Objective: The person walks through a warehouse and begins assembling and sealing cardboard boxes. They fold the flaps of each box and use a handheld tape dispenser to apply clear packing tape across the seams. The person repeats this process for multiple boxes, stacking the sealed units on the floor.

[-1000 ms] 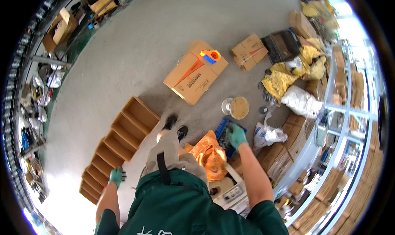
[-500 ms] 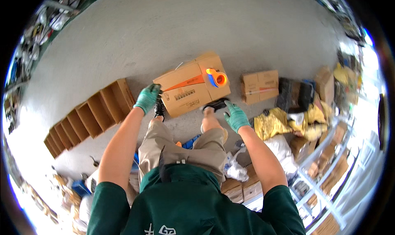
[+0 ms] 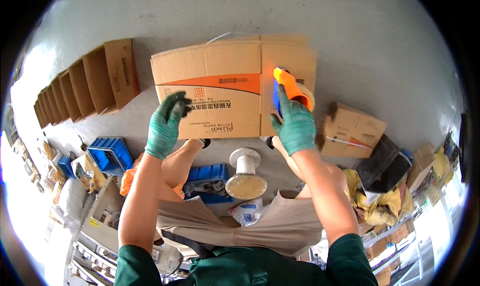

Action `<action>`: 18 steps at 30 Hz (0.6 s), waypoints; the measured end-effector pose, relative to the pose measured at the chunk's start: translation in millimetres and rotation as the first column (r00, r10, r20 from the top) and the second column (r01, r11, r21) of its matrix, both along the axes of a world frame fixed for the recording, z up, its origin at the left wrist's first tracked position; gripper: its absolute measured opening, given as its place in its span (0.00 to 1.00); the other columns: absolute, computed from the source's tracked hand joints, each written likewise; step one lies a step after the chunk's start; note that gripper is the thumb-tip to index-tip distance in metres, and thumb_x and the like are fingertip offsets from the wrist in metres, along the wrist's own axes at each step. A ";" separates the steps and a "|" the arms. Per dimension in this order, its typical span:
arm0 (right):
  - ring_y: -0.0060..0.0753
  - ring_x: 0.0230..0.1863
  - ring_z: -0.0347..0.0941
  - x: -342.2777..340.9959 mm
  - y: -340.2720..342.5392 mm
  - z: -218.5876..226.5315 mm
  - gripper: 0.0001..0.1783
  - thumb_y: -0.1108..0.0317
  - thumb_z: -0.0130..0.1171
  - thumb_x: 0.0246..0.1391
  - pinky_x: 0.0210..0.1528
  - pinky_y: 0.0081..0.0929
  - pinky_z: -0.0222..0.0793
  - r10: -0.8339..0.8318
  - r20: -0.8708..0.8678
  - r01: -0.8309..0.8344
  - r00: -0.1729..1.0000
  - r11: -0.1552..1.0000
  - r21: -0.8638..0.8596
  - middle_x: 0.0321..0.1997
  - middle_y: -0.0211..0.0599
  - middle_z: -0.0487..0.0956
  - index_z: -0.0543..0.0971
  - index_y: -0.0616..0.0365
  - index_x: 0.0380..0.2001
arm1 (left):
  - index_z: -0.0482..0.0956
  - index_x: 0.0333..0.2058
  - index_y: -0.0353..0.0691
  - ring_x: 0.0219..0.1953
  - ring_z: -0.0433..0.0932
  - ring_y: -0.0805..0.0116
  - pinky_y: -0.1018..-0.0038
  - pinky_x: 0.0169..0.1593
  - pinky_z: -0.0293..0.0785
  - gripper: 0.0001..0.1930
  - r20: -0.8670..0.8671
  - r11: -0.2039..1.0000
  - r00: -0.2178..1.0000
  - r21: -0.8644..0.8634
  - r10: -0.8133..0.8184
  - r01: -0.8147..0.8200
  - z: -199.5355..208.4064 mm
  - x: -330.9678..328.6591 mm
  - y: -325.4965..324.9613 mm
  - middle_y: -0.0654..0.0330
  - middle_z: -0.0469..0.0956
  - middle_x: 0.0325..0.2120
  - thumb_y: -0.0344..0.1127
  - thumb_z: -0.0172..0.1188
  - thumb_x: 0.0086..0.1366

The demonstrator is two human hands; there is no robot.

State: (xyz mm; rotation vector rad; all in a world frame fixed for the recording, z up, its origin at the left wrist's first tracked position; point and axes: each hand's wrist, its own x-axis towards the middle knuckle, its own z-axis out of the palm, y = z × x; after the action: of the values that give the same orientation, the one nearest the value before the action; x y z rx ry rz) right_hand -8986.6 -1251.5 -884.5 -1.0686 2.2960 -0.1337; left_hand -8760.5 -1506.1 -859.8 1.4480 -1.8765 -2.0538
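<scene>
A brown cardboard box with an orange stripe lies on the floor in front of my feet. On its right part rests an orange and blue tape dispenser with a roll of tape. My right hand, in a green glove, is at the dispenser. Its index finger stretches along the orange body and the thumb stands apart, with the other fingers partly hidden. Over the box's near left part is my left hand, gloved in green with dark fingertips. Its fingers are bent but apart, holding nothing.
A row of open cartons stands at left. Between my legs are a white spool and a blue crate; another blue crate is left of them. At right lie a smaller carton, a black bin and yellow bags.
I have bent lower, so the box looks larger and nearer. My right hand has moved from beside the box to the tape dispenser. My left hand has left the box's left edge.
</scene>
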 end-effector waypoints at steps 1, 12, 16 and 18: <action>0.49 0.35 0.75 -2.8 9.5 -10.8 0.45 0.60 0.66 0.51 0.40 0.46 0.73 0.000 -0.022 0.000 1.000 1.000 -0.015 0.35 0.47 0.76 0.59 0.43 0.71 | 0.75 0.55 0.36 0.44 0.79 0.70 0.74 0.49 0.75 0.15 0.026 0.977 0.998 -0.204 -0.056 0.061 -17.3 -6.1 -0.6 0.57 0.82 0.43 0.32 0.52 0.74; 0.53 0.41 0.77 25.5 10.9 -39.2 0.30 0.65 0.61 0.56 0.43 0.46 0.76 -0.004 -0.169 0.000 0.986 1.000 -0.019 0.42 0.50 0.77 0.70 0.37 0.63 | 0.75 0.54 0.31 0.49 0.77 0.65 0.72 0.57 0.69 0.18 0.098 0.908 0.984 -0.408 0.147 -0.095 -117.1 74.7 -43.4 0.52 0.80 0.48 0.26 0.49 0.67; 0.45 0.41 0.80 30.5 -19.0 -50.4 0.26 0.52 0.59 0.60 0.45 0.40 0.75 -0.666 0.415 0.757 0.620 0.646 -0.094 0.44 0.53 0.80 0.74 0.58 0.54 | 0.79 0.51 0.33 0.48 0.78 0.64 0.72 0.56 0.70 0.19 0.184 0.886 0.973 -0.463 0.137 -0.037 -138.1 86.9 -57.8 0.54 0.82 0.44 0.24 0.47 0.63; 0.46 0.41 0.80 11.6 9.3 -104.7 0.26 0.53 0.57 0.62 0.44 0.40 0.74 -0.100 -0.196 0.057 0.976 0.974 -0.217 0.43 0.52 0.80 0.74 0.64 0.53 | 0.79 0.52 0.35 0.49 0.79 0.61 0.69 0.57 0.71 0.20 0.169 0.928 0.965 -0.349 0.199 -0.131 -152.3 76.3 -61.2 0.52 0.82 0.47 0.25 0.48 0.62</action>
State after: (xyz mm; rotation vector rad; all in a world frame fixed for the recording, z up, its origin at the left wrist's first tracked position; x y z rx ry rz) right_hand -8975.0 -1242.2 -989.2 -1.1419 2.5568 -0.3184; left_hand -8684.2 -1567.2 -1012.1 1.7007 -1.9690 -1.4726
